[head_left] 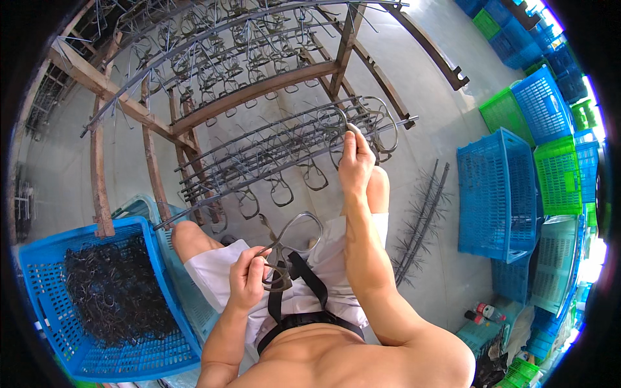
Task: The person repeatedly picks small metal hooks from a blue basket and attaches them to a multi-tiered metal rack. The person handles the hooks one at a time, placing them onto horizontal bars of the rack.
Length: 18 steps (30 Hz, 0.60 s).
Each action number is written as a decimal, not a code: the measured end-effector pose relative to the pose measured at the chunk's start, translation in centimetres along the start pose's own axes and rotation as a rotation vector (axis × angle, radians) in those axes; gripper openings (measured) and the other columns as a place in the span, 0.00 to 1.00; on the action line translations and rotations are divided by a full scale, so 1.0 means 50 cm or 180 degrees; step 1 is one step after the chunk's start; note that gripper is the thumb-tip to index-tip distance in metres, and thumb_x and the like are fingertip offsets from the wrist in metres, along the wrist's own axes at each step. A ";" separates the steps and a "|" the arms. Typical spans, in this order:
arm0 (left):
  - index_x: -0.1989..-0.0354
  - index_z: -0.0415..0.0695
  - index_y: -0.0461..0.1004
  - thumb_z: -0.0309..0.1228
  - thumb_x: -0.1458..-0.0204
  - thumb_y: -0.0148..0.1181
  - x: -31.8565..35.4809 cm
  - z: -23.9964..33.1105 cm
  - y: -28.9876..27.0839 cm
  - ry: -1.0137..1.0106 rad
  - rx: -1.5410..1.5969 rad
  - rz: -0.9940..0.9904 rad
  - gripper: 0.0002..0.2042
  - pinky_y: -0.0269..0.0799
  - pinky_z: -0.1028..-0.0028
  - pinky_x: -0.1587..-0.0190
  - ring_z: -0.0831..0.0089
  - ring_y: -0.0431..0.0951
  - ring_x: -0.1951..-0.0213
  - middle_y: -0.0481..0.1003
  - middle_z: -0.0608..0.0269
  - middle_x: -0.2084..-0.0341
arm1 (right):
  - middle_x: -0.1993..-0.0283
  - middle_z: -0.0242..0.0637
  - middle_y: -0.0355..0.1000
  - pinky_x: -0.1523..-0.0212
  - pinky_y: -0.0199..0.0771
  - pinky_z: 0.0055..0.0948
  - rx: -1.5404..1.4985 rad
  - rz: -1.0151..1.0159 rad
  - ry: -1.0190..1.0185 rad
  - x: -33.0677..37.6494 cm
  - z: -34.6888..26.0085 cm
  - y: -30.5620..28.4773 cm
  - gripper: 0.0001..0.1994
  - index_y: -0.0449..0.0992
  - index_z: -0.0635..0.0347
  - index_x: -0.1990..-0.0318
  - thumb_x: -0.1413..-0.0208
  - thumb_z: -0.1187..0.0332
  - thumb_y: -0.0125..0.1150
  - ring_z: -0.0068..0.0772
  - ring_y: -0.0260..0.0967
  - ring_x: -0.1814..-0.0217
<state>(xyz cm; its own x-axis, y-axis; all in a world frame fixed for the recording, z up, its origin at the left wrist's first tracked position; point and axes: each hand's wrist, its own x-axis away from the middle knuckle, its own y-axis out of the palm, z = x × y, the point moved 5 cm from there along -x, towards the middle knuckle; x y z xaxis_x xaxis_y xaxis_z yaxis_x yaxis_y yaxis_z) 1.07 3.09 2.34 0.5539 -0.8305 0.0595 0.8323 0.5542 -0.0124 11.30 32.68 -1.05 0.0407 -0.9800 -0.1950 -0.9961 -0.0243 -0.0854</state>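
Observation:
My left hand (249,278) is closed around several dark looped metal pieces (304,214), held above my lap. They resemble scissors handles, but I cannot tell their exact kind. My right hand (357,158), reaching forward, pinches similar looped pieces (352,128) by the right end of a group of long metal rods (220,199). Whether the pieces in the right hand touch the rods cannot be made out. More dark loops (282,194) hang from those rods in front of my knees.
A brown frame (259,94) ahead carries many hanging loops. At left, a blue basket (165,278) holds a heap of black pieces (116,291). Spiky rods (424,223) lie on the floor at right, near a blue crate (485,200), green crates (557,174) and bottles (491,313).

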 end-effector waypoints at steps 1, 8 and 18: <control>0.58 0.36 0.70 0.30 0.41 0.45 -0.001 0.004 0.002 0.0034 -0.0043 -0.0009 0.11 0.57 0.83 0.79 0.86 0.62 0.81 0.65 0.71 0.85 | 0.70 0.33 0.72 0.64 0.65 0.20 -0.0141 -0.0046 0.0237 -0.001 0.005 -0.002 0.13 0.73 0.65 0.53 0.41 0.68 0.52 0.18 0.63 0.68; 0.61 0.36 0.73 0.31 0.43 0.51 -0.027 0.037 0.013 0.0094 -0.0678 -0.0315 0.10 0.59 0.81 0.77 0.82 0.63 0.81 0.66 0.67 0.84 | 0.60 0.41 0.67 0.57 0.65 0.31 0.1108 -0.0210 -0.0529 0.058 -0.074 -0.039 0.16 0.69 0.64 0.50 0.43 0.68 0.53 0.35 0.64 0.58; 0.58 0.36 0.70 0.45 0.40 0.36 -0.015 -0.002 -0.036 -0.0514 0.0646 0.0009 0.23 0.57 0.83 0.71 0.82 0.62 0.77 0.66 0.68 0.77 | 0.75 0.33 0.66 0.76 0.65 0.26 -0.0679 -0.3668 0.0226 0.194 -0.131 -0.037 0.08 0.71 0.64 0.59 0.42 0.69 0.51 0.26 0.64 0.77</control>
<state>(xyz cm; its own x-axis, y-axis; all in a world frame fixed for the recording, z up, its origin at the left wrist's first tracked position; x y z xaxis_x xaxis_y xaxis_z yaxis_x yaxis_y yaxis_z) -0.83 2.69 2.21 0.5318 -0.8181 0.2187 0.8001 0.5700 0.1868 13.02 21.94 3.62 0.9292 -0.3656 -0.0539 -0.3666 -0.9303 -0.0093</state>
